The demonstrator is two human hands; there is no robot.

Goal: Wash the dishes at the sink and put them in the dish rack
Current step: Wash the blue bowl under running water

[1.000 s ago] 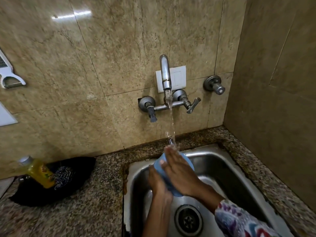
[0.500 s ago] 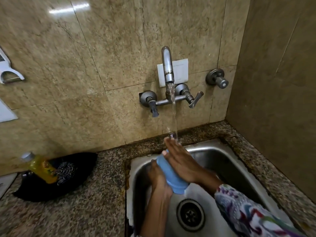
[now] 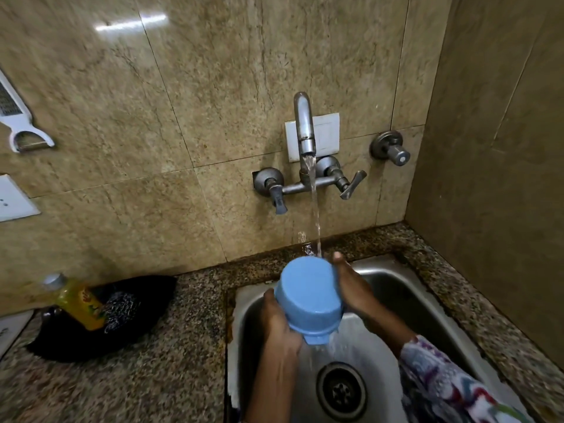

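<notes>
While water runs from the tap [image 3: 305,129] at twelve o'clock, the blue bowl [image 3: 308,296] is held over the sink [image 3: 396,279], tilted with its base toward the camera. The left hand [image 3: 279,328] grips its side at nine o'clock; the right hand [image 3: 354,288] lies flat against it at three o'clock, fingers straight. Rinsing looks underway, so this dish is not yet racked. No dish rack shows; a detergent bottle [image 3: 77,300] lies on the tabletop [image 3: 168,361] at nine o'clock.
</notes>
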